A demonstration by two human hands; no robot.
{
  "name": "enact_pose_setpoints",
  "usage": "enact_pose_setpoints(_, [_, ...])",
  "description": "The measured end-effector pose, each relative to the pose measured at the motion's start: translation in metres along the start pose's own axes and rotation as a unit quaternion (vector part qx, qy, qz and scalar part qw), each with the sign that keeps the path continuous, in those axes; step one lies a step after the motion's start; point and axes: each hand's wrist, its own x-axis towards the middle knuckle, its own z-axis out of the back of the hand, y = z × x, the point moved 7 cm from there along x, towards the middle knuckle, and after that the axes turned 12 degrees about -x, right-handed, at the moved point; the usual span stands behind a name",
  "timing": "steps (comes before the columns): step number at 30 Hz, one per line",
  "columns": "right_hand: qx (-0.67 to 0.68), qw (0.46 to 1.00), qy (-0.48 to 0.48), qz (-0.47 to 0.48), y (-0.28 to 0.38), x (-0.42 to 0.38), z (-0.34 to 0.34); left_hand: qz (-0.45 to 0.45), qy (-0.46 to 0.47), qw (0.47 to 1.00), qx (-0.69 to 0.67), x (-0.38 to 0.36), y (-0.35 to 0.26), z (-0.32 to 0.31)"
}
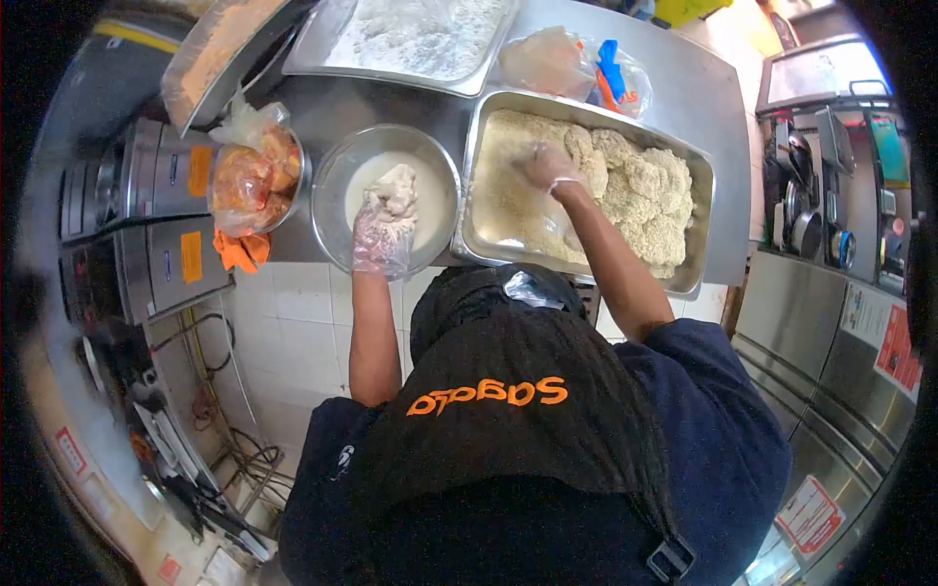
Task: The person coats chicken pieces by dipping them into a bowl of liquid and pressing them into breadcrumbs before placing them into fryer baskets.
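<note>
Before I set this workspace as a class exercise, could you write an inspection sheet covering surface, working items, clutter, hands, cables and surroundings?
Surface: metal table, carrying bowls and trays.
Working items: bowl of pale liquid; metal tray with crumbly coating and coated pieces; white powder in another tray.
Clutter: filled clear bag, orange cloth, plastic bags beyond the metal tray.
Hands: left hand, gloved, holds a pale wet piece; right hand, gloved, blurred at the coating, grip unclear.
Cables: dark cables or hoses, low at left.
Surroundings: steel drawers left, steel doors right.
</note>
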Motion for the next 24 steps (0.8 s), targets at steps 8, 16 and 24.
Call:
enact_pose_setpoints(8, [-0.224,0.968,-0.104,0.055,0.030,0.027,-0.036,-0.008,-0.135,0.990,-0.027,-0.006,0.005,0.000])
enact_pose_setpoints(16, [-0.292,0.924,-0.204,0.141,0.015,-0.009,-0.061,0.018,-0.125,0.970,0.205,-0.009,-0.004,-0.001])
enact_pose_setpoints(24, [-0.186,0.907,-0.350,0.143,0.004,0.020,-0.047,-0.096,-0.095,0.743,0.656,-0.010,-0.043,0.107])
